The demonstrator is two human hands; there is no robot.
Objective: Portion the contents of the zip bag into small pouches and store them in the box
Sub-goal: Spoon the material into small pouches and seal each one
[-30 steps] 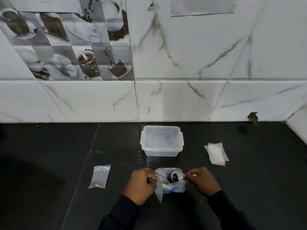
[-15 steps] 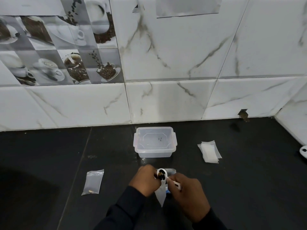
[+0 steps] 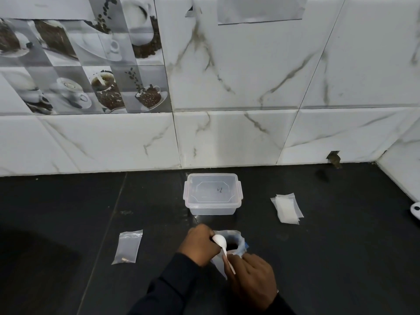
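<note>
Both hands work just in front of the box, near the counter edge closest to me. Left hand is fisted round something at the bag's left rim; can't tell if it pinches the bag itself or a small pouch, since the fist hides it. Right hand pinches the handle of a white spoon, bowl turned face-down, right against the left fist. Bag mouth stands open w/ dark contents showing inside, just right of the spoon bowl. Box is closed, lid clipped, nothing in it that I can see apart from a small dark mark on the lid. One pouch lies flat well left of box, a few bits at its bottom; spare stack of pouches sits right of box. Risks, as I judge them: spoon is tipped over a narrow opening I can't see, so bits could miss and scatter on the dark counter, hard to spot there. Bag is only propped by one hand; if the fist shifts, the mouth may slump and spill. Box lid needs opening before storing, and both hands are busy, so something must be set down first, prob. unsealed.
</note>
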